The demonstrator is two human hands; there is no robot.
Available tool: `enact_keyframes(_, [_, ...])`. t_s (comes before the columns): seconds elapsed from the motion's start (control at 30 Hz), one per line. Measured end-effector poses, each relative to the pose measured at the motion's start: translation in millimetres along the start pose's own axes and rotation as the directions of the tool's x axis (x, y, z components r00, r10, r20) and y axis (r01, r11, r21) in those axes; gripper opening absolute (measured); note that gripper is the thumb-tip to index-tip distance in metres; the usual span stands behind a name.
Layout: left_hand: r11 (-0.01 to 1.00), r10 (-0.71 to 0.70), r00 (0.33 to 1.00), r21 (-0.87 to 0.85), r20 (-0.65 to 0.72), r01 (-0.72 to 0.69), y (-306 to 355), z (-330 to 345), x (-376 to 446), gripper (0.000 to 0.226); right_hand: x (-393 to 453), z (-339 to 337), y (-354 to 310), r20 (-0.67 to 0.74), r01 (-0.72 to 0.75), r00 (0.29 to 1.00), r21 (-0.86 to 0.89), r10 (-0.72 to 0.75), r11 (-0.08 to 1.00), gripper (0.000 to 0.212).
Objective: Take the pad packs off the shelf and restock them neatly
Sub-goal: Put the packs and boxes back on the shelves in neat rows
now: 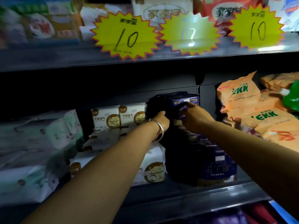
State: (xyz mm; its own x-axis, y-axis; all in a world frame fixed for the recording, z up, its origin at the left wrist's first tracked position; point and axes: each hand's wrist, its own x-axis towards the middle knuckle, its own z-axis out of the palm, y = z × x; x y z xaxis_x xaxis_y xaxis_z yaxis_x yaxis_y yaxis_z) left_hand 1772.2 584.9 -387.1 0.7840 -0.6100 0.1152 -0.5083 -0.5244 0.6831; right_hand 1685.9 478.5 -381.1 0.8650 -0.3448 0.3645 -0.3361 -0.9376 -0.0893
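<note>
Dim, shadowed shelf (161,189); glare on middle price tag (189,34); blurred, warped edges.

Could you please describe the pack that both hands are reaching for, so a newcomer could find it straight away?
Look at the dark middle shelf, under the yellow starburst price tags. Between the white cat-print packs and the orange packs stands a dark stack; the left hand and right hand meet at its top purple pack, the only dark purple one upright there.

Purple pad packs (189,101) – glossy plastic film; bracelet (159,129) – shiny metal.

Head view, seemingly close, facing shelf (161,202)
</note>
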Motion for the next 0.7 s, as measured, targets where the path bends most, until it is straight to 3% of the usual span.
enact_keyframes(0.07, [0.997,0.022,0.998,0.071,-0.051,-0.019,-18,-27,-11,0.046,0,2,-23,-0.026,0.043,0.999,0.016,-0.042,0.999,0.032])
enact_keyframes(0.17, [0.971,0.004,0.991,0.238,-0.132,0.028,-63,-74,-29,0.042,-1,11,-70,0.067,0.160,0.984,0.076,-0.165,0.984,0.036])
enact_keyframes(0.23, [0.947,-0.039,0.988,0.310,-0.150,0.084,-96,-102,-39,0.043,-6,16,-98,0.231,0.211,0.947,0.071,-0.222,0.975,0.059])
enact_keyframes(0.33, [0.928,-0.141,0.980,0.327,-0.142,0.181,-137,-130,-57,0.051,-5,24,-120,0.512,0.169,0.842,0.049,-0.170,0.984,0.103])
enact_keyframes(0.4, [0.928,-0.177,0.979,0.316,-0.097,0.199,-158,-137,-64,0.056,-7,31,-127,0.577,0.220,0.796,0.010,-0.185,0.975,0.114])
enact_keyframes(0.53, [0.912,-0.205,0.979,0.363,-0.004,0.192,-183,-129,-68,0.061,-18,36,-145,0.525,0.186,0.835,0.012,-0.165,0.982,0.105])
enact_keyframes(0.7, [0.928,-0.142,0.989,0.352,0.030,0.123,-191,-128,-67,0.061,-27,40,-177,0.445,0.148,0.886,-0.001,-0.132,0.989,0.105])
